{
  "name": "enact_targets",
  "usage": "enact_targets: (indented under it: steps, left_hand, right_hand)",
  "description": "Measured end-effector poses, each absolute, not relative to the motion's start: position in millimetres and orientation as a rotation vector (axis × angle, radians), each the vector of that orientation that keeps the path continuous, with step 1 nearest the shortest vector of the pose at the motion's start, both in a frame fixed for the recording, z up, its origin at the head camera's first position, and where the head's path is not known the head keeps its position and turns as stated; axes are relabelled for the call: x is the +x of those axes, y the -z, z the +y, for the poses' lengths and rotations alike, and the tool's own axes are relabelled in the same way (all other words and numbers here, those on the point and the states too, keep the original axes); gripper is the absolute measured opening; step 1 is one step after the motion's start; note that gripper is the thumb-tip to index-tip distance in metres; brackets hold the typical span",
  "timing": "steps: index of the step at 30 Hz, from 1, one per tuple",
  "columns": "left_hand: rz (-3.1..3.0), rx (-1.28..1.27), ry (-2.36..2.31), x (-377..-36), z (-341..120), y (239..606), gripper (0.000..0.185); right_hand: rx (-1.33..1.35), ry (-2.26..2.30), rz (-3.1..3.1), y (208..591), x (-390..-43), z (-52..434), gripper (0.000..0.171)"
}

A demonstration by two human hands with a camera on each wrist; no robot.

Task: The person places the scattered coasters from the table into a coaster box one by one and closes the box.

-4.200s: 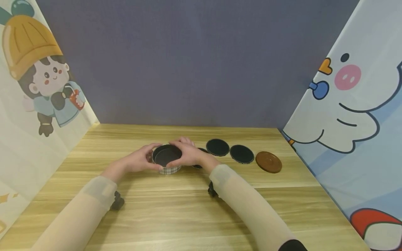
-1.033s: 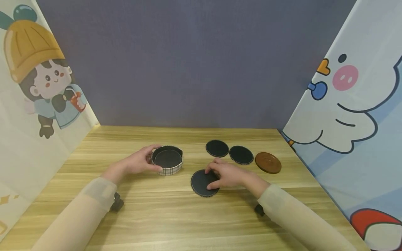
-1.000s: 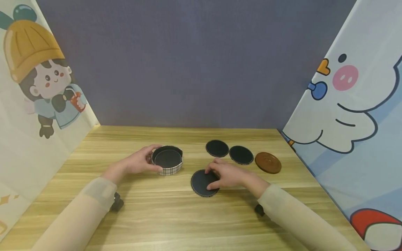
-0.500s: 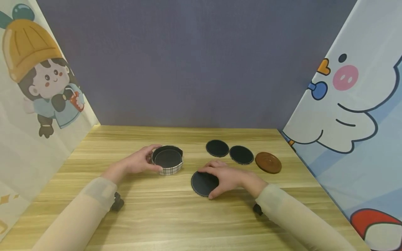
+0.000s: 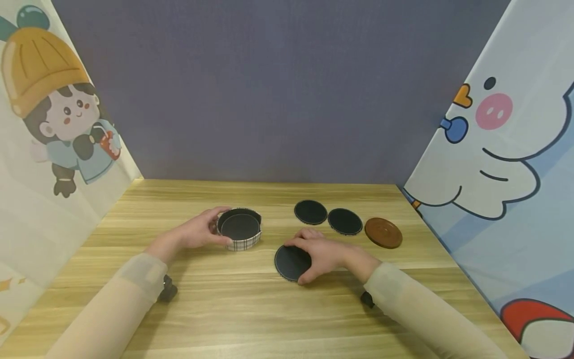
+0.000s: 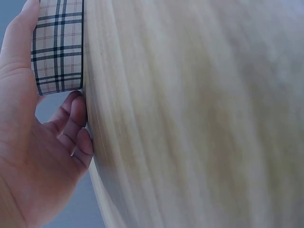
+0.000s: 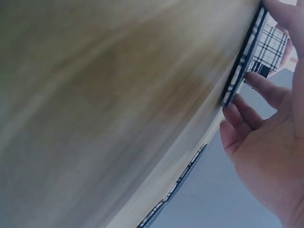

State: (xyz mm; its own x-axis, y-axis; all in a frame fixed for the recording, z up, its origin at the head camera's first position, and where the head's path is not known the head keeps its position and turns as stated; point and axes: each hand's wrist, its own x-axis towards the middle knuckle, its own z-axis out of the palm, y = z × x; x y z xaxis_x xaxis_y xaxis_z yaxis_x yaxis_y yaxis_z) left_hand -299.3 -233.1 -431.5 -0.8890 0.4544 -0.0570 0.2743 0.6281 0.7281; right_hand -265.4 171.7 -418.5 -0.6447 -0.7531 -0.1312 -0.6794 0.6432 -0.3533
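In the head view my left hand (image 5: 204,229) holds the near-left side of a round coaster holder (image 5: 242,244), black inside with a plaid outer wall. The left wrist view shows the thumb along the plaid wall of the holder (image 6: 58,45) and the fingers curled beyond it. My right hand (image 5: 324,254) grips a round black coaster (image 5: 290,262) by its edge, thumb on the near side and fingers on the far side. The right wrist view shows the plaid rim of that coaster (image 7: 244,57) low over the table; whether it touches the wood I cannot tell.
Two more black coasters (image 5: 311,212) (image 5: 345,221) lie side by side behind the right hand. A brown round disc (image 5: 383,233) lies to their right. The wood-grain table (image 5: 233,309) ends at a grey back panel (image 5: 269,99), with printed panels at both sides.
Earlier my right hand was at the holder; it has since moved right, and a coaster now lies nearer the front. Its fingertips shifted from the coaster's top to its edges. The left hand stays put.
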Motion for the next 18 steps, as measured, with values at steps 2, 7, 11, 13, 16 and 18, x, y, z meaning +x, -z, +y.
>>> enact_targets:
  steps: [2,7,11,13,16,18]
  left_hand:
    - [2.613,0.602,-1.121,-299.4,-233.1,432.1,0.108]
    - [2.616,0.601,-1.118,-300.0,-233.7,433.5,0.108]
    - [2.622,0.584,-1.101,-300.5,-234.5,434.4,0.109]
    - [2.623,0.574,-1.098,-300.4,-234.8,434.8,0.11]
    - [2.615,0.584,-1.107,-299.9,-235.0,434.1,0.11]
    - [2.613,0.585,-1.113,-299.7,-234.7,433.7,0.11]
  right_hand:
    - [-1.142,0.414,2.6,419.7,-266.6,172.2,0.095]
    - [-1.099,0.504,2.609,419.9,-270.9,172.6,0.096]
    - [-1.128,0.54,2.643,416.8,-275.0,170.3,0.095]
    - [-1.141,0.539,2.671,415.5,-277.4,168.3,0.095]
    - [-1.143,0.562,2.697,413.5,-280.5,164.2,0.096]
    - [-1.145,0.579,2.708,412.7,-282.8,161.6,0.096]
